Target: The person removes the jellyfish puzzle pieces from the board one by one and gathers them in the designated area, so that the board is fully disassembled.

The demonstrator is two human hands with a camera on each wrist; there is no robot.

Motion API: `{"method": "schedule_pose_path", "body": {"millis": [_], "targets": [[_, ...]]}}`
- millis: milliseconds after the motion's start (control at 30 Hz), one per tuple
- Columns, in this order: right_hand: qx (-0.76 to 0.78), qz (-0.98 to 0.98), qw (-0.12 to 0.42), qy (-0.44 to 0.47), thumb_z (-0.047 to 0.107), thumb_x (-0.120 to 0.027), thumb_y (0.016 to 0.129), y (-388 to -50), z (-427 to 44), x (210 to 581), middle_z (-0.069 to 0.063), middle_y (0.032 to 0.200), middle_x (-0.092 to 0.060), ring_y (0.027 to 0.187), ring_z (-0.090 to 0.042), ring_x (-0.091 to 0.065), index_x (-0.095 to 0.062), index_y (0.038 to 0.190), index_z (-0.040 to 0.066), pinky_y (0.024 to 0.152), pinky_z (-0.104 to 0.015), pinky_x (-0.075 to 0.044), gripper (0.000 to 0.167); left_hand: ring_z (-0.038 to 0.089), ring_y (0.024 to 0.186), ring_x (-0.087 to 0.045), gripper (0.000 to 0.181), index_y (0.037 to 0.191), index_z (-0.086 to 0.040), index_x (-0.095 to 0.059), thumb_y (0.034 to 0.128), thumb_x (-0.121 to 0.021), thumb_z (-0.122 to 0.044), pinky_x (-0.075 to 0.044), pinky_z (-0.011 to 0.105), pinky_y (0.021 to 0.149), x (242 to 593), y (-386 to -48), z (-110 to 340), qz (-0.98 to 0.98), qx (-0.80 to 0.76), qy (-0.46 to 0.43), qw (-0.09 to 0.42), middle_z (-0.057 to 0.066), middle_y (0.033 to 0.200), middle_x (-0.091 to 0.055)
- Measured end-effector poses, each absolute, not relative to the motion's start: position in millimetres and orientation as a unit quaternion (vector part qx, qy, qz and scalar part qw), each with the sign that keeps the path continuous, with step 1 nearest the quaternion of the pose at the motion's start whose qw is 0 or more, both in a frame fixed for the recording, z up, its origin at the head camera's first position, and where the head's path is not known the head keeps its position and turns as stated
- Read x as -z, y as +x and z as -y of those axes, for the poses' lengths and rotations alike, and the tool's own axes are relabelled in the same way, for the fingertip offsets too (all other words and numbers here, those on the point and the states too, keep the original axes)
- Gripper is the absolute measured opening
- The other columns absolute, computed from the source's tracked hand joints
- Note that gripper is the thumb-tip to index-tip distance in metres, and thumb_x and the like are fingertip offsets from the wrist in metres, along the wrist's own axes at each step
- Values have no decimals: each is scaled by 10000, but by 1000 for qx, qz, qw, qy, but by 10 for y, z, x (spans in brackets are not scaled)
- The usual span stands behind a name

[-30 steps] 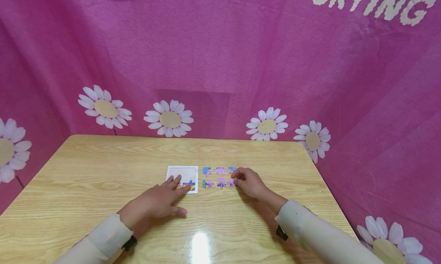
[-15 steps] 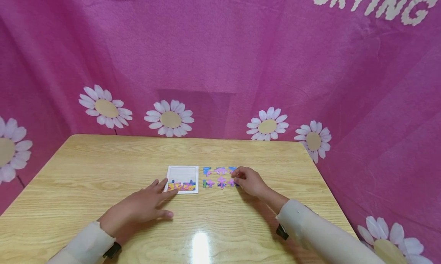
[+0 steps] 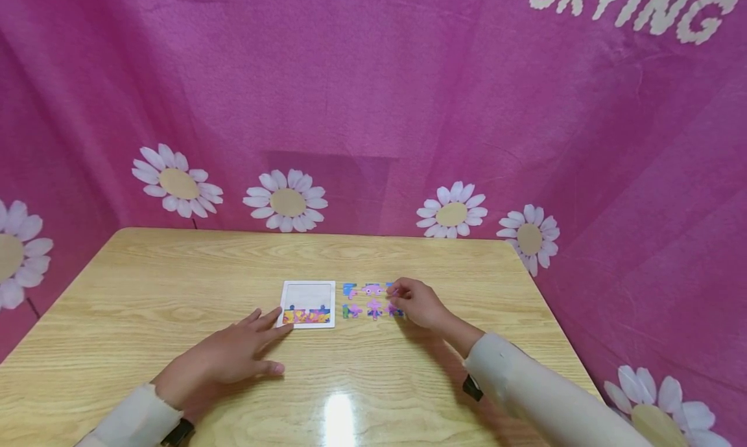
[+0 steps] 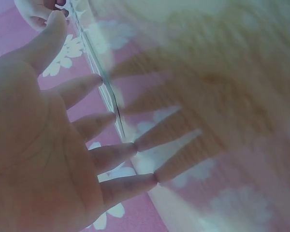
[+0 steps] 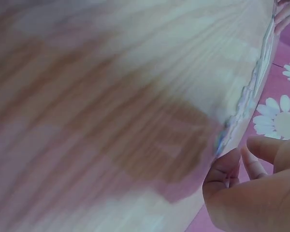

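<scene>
Shifted leftward, your left hand point(image 3: 224, 353) lies, fingers spread, at puzzle tray point(image 3: 332, 304); right hand point(image 3: 421, 303) curls over upper-right piece point(image 3: 390, 284), right of tray; cannot tell if gripped. Pinch by edges, lift level, spare neighbouring pieces point(image 3: 373, 290).

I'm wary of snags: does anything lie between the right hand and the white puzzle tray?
Yes: loose jigsaw pieces, including the pink piece with eyes, lie flat on the table between the right hand and the white puzzle tray. Nothing visible stands upright there.
</scene>
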State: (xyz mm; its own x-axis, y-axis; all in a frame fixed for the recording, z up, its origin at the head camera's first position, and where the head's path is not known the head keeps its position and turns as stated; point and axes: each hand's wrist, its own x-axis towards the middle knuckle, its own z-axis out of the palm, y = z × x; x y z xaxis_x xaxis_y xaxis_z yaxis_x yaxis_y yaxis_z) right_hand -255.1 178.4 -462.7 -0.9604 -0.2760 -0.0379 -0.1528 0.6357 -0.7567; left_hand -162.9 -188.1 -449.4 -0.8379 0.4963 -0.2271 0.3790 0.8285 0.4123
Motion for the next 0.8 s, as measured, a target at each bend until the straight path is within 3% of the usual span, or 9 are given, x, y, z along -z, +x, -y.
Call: {"method": "schedule_pose_path", "body": {"millis": [700, 800], "targets": [[435, -876, 92, -188, 37, -662, 985, -2538, -1096, 4478, -83, 904, -644, 688, -92, -570, -689, 1121, -11, 572, -218, -470, 146, 555, 1500, -235, 805, 1566, -204, -473, 908, -683, -617, -338, 710, 1103, 4495, -1619, 1880, -942, -180, 236, 157, 131, 1684, -291], [432, -875, 97, -196, 36, -654, 987, -2524, -991, 4466, -59, 909, -639, 735, -85, -576, -692, 1133, 2, 597, -211, -470, 155, 557, 1499, -236, 806, 1565, -206, -474, 906, -684, -619, -339, 715, 1099, 4496, -1623, 1876, -942, -180, 235, 158, 130, 1684, -293]]}}
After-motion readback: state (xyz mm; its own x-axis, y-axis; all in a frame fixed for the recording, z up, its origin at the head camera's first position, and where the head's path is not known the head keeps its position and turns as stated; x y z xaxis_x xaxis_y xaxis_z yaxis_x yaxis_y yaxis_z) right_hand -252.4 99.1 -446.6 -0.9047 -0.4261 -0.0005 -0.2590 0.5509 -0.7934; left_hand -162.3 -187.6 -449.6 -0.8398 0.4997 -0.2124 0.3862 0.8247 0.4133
